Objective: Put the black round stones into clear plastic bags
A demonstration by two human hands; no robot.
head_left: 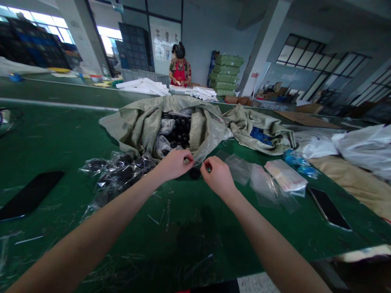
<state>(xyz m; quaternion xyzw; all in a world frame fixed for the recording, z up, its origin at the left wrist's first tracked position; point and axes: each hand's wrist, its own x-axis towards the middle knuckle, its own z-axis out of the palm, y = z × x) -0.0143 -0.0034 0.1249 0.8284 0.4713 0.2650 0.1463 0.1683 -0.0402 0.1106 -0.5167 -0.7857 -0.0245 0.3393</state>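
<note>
My left hand (176, 163) is closed in a pinch near the middle of the green table. Close on its right, my right hand (217, 173) is pinched too, thumb and finger together. Between them the fingertips seem to grip a thin clear plastic bag, its outline hard to make out. A dark round piece (194, 173) shows just below the fingertips; whether it lies inside the bag I cannot tell. Black pieces wrapped in clear bags (122, 173) are heaped left of my left hand. Flat clear bags (238, 167) are spread beside my right hand.
Behind my hands, an open woven sack (143, 122) holds black round pieces (182, 132). Another sack (244, 126) contains blue pieces (260, 135). Phones lie at left (32, 193) and right (329, 208), near a bag stack (285, 175). A person (180, 71) works across the table.
</note>
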